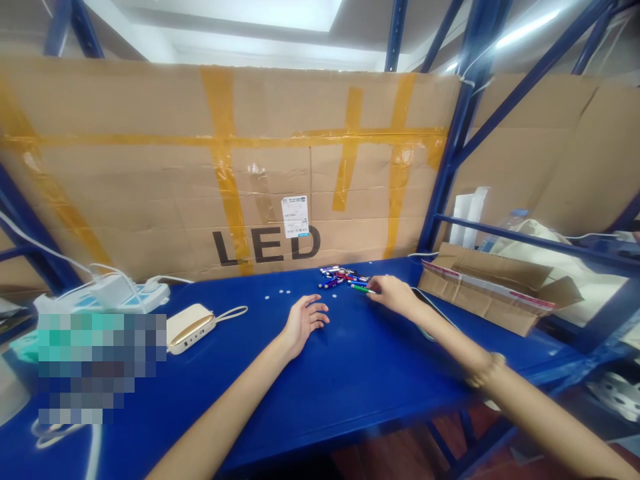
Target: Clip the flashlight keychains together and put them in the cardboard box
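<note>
One left hand, one right hand, one power bank
Mini flashlights at twelve o'clock: too heaped to count.

Bright overhead lights, soft shadows, wide-angle distortion at edges

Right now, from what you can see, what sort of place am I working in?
Probably a warehouse or stockroom: blue steel racking surrounds a blue shelf, with a taped cardboard carton printed LED standing behind it.

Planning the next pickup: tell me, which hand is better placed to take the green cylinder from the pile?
Probably the right hand: its fingertips are right at the green cylinder, while the left hand rests palm down on the blue table, further from the pile.
</note>
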{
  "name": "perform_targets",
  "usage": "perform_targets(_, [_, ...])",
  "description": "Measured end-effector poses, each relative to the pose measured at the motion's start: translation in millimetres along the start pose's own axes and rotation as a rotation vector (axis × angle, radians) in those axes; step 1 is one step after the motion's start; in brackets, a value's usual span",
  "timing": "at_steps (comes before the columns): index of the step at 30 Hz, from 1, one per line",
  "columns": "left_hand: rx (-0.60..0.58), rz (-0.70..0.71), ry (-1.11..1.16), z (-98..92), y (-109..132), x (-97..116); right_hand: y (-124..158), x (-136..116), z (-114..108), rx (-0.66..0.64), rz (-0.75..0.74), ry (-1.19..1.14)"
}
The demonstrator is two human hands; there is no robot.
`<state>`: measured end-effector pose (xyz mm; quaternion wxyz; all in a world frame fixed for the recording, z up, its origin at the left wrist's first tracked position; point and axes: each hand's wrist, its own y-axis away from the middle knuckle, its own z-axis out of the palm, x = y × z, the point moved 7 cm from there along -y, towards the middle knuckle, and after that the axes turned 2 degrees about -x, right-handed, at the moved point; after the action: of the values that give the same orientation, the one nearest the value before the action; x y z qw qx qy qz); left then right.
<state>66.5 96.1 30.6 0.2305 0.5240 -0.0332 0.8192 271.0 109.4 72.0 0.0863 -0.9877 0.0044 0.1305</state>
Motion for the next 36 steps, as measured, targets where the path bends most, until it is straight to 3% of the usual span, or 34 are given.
perform_targets(4, [-0.009,-0.003,0.009,1.0,1,0,10,15,-34,0.025,-0.079,-0.565])
perform_targets(7, [-0.011,-0.003,0.018,0.8,1,0,23,40,-74,0.177,-0.012,-0.785])
perform_targets(10, [-0.015,0.0,0.022,0.9,1,0,39,80,-111,0.327,0.159,-0.598])
perform_targets(13, [-0.016,0.005,0.021,0.8,1,0,52,129,-127,0.325,0.392,-0.079])
perform_targets(15, [-0.018,0.006,0.017,0.4,1,-1,56,159,-127,0.282,0.472,0.145])
perform_targets(17, [-0.02,0.006,0.012,-0.5,0,-1,59,187,-121,0.25,0.572,0.221])
perform_targets(20, [-0.024,0.011,0.012,-2.0,-1,-3,56,204,-112,0.21,0.621,0.249])
perform_targets(22, [-0.024,0.011,0.014,-2.9,-2,-3,52,196,-112,0.233,0.609,0.286])
perform_targets(24, [-0.024,0.009,0.019,-3.1,-2,-3,48,172,-118,0.336,0.552,0.329])
perform_targets(28, [-0.016,0.004,0.024,-3.2,-2,-3,30,89,-116,0.513,0.163,0.222])
perform_targets(31, [-0.017,0.001,0.022,-2.8,-1,-2,2,33,-76,0.288,-0.09,0.123])
perform_targets(33, [-0.022,0.003,0.022,-2.4,-1,-1,-15,14,-43,0.12,-0.079,0.183])
perform_targets(36, [-0.018,-0.004,0.019,-2.3,-1,-1,-30,1,-7,-0.018,-0.035,0.332])
